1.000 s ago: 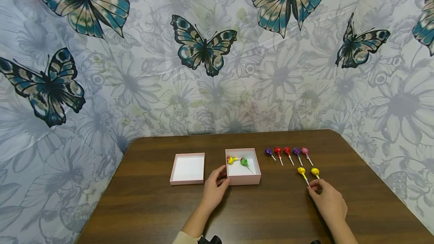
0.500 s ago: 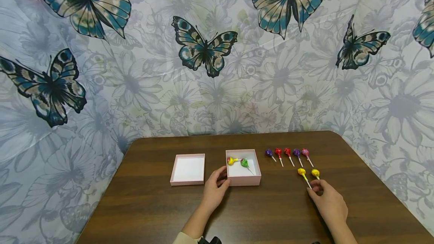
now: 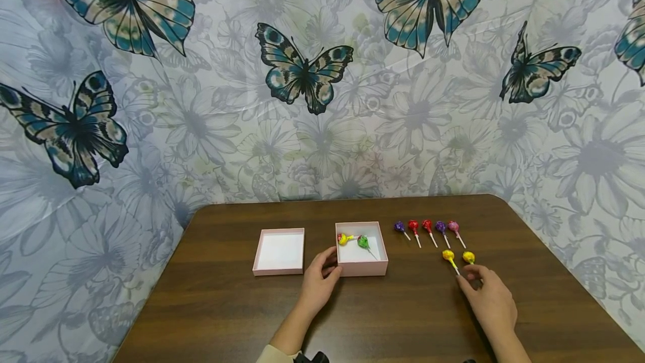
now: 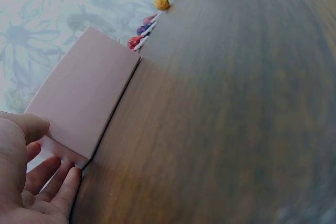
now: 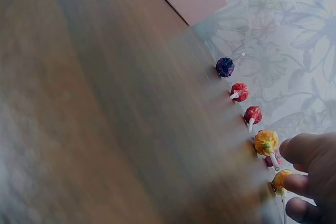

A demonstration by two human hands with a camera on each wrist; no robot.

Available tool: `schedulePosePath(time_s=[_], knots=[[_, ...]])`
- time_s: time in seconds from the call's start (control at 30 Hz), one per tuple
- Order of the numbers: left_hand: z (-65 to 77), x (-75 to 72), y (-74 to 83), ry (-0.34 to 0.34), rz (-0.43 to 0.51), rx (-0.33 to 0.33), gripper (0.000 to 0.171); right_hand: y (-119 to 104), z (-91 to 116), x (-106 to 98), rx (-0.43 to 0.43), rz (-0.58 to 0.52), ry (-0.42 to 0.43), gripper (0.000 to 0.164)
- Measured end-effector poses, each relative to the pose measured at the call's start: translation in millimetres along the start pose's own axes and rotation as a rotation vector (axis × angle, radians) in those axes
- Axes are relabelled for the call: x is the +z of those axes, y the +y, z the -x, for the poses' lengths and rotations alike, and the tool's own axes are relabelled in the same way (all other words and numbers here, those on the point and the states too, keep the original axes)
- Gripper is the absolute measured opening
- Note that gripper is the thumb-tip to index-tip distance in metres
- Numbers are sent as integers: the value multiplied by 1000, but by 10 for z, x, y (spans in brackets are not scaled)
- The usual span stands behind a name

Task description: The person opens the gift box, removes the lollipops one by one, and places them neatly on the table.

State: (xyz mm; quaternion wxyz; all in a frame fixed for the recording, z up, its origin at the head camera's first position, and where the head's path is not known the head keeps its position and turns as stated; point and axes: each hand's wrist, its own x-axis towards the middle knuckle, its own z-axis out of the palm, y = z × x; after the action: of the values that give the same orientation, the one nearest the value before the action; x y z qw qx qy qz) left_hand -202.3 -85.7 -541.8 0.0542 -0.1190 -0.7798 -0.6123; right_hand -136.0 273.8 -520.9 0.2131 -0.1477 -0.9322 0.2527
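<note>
My left hand point(image 3: 318, 282) holds a pale pink open-topped box point(image 3: 361, 269) at its near left corner, thumb on the front face and fingers along the left side. Inside the box lie a yellow lollipop point(image 3: 344, 239) and a green lollipop point(image 3: 363, 241). To the right, my right hand point(image 3: 487, 296) hovers low by two yellow-wrapped lollipops. Its thumb and fingers stand apart around the stick end of the left yellow lollipop point(image 3: 448, 255). The right yellow lollipop point(image 3: 468, 257) has its stick mostly hidden behind the fingers. In the right wrist view, a gap shows between thumb point(image 5: 297, 148) and index finger.
Behind the yellow pair is a row of lollipops: a purple one point(image 3: 400, 226), two red ones point(image 3: 413, 224), another purple point(image 3: 440, 227) and a pink one point(image 3: 453, 226). A shallow pink lid point(image 3: 278, 271) with white inside lies left of the box. Butterfly-print fabric hangs behind the brown table point(image 3: 393, 318).
My right hand's fingers have shifted slightly forward beside the left yellow lollipop's stick. My left hand stays at the box, and the lollipops keep their places.
</note>
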Motion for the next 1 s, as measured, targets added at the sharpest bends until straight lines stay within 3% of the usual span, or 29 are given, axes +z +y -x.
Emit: schedulePosePath(time_s=[0.5, 0.73, 1.0], knots=[[0, 0, 6, -10, 8, -33, 48, -148, -57, -39, -59, -33, 128, 18], [-6, 0, 14, -4, 12, -29, 48, -274, -170, -96, -146, -52, 130, 17], [-1, -1, 29, -8, 5, -31, 48, -437, -294, -118, -173, -93, 122, 18]])
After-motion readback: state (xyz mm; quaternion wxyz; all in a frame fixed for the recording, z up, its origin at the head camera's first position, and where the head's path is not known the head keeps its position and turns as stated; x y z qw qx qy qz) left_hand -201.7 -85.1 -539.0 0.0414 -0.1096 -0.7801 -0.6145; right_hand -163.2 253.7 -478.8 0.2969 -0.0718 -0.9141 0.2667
